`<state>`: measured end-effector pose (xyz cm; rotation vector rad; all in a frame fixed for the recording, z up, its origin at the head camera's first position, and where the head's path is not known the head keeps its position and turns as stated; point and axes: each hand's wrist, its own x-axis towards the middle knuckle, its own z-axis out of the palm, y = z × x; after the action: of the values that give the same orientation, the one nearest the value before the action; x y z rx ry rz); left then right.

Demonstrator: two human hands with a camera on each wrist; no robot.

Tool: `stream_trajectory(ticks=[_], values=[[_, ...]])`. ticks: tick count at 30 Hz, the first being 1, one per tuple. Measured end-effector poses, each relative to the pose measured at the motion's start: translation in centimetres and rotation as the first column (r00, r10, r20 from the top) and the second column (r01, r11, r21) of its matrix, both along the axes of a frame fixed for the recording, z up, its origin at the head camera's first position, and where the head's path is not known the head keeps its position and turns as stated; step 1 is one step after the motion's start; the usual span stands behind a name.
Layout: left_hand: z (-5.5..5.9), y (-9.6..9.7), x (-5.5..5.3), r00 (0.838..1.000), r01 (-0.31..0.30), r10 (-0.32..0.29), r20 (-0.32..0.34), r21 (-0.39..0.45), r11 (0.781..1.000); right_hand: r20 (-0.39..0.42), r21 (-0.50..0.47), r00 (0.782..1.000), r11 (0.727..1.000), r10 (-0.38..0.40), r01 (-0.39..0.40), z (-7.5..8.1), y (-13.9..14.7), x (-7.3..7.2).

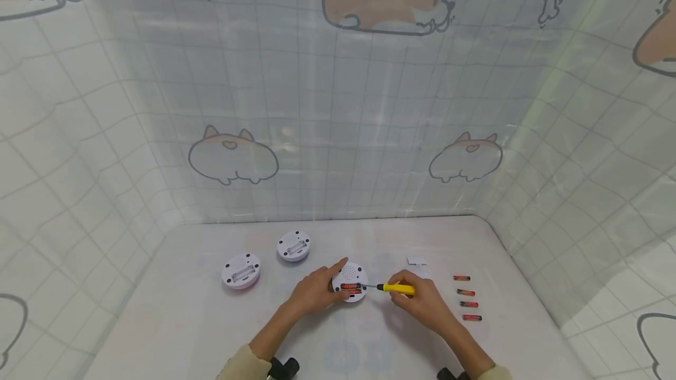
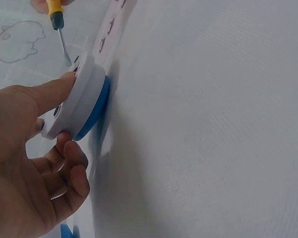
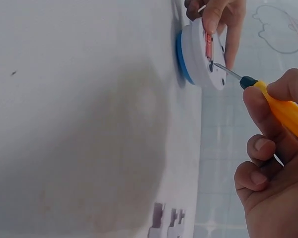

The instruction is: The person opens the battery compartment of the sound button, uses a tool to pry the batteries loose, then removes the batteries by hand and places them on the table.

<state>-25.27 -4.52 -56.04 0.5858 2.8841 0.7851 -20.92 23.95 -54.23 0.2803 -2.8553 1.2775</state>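
A round white device with a blue underside lies on the table with its battery compartment facing up. Two red batteries sit in that compartment. My left hand grips the device by its edge, the thumb lying over the batteries' end. Between thumb and fingers my right hand holds a screwdriver with a yellow handle and a black collar. Its metal tip is at the right end of the compartment, right by the batteries in the right wrist view.
Two more round white devices lie at the left with bare battery slots. Small white covers lie behind my right hand. Several loose red batteries form a column at the right. A patterned curtain surrounds the table.
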Motion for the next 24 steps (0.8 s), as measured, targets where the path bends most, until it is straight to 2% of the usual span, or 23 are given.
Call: stream_trajectory(ticks=[12, 24], values=[[-0.2, 0.0, 0.0, 1.000, -0.020, 0.020, -0.009, 0.011, 1.000, -0.029, 0.116, 0.996, 0.990, 0.079, -0.076, 0.6, -1.1, -0.4], [-0.2, 0.0, -0.1, 1.000, -0.020, 0.020, -0.003, 0.032, 0.999, -0.039, 0.191, 0.993, 0.976, 0.110, -0.100, 2.7, -2.8, 0.2]])
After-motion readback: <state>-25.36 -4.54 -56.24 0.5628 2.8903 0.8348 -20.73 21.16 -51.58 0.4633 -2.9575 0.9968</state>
